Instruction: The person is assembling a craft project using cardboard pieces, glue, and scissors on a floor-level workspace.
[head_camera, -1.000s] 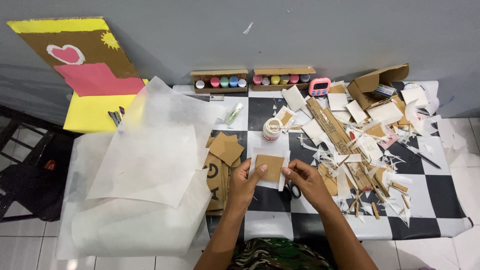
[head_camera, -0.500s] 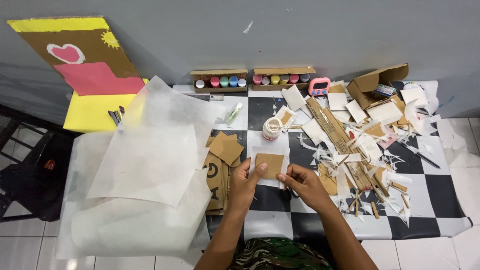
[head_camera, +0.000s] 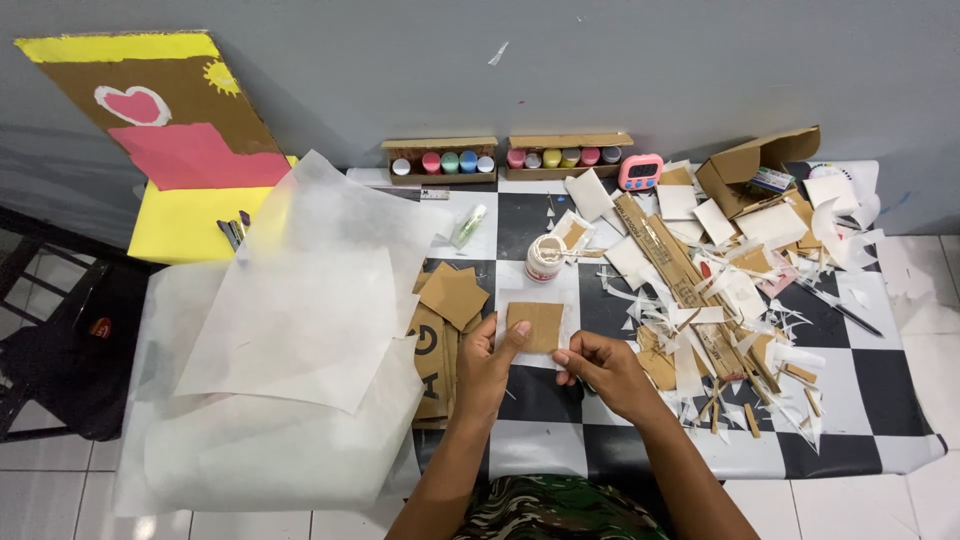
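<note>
Black-and-white chequered table cover (head_camera: 520, 450), seen from above the seated person.

Surroundings: large sheets of translucent white tracing paper (head_camera: 290, 320) lie overlapped on the left half, their right edge reaching the stack of brown cardboard pieces with cut letter shapes (head_camera: 435, 340), just left of the work spot. Behind the work spot stands a small white glue pot (head_camera: 544, 258) with a stick laid across its mouth. To the right, a dense litter of cardboard strips and white paper offcuts (head_camera: 720, 300) runs close to the right hand. At the wall: two shallow cardboard trays of coloured paint pots (head_camera: 510, 158), a pink digital timer (head_camera: 640, 171), an open cardboard box (head_camera: 755, 165), and a painted cardboard panel in yellow, brown and pink with a heart (head_camera: 165, 130) leaning far left. Nothing lies over the work piece itself.

Work piece: small brown cardboard square (head_camera: 536, 326), flat on a white paper sheet (head_camera: 536, 290) at table centre, just in front of the glue pot. Nearly square, so no clear long axis; edges run roughly parallel to the table's checks.

Left hand (head_camera: 488, 365): thumb pressed on the square's lower left corner, other fingers curled loosely, gripping nothing else.
Right hand (head_camera: 600, 362): fingertips pinched together at the white sheet's edge, just beside the square's lower right corner; what they pinch, cannot tell.
</note>
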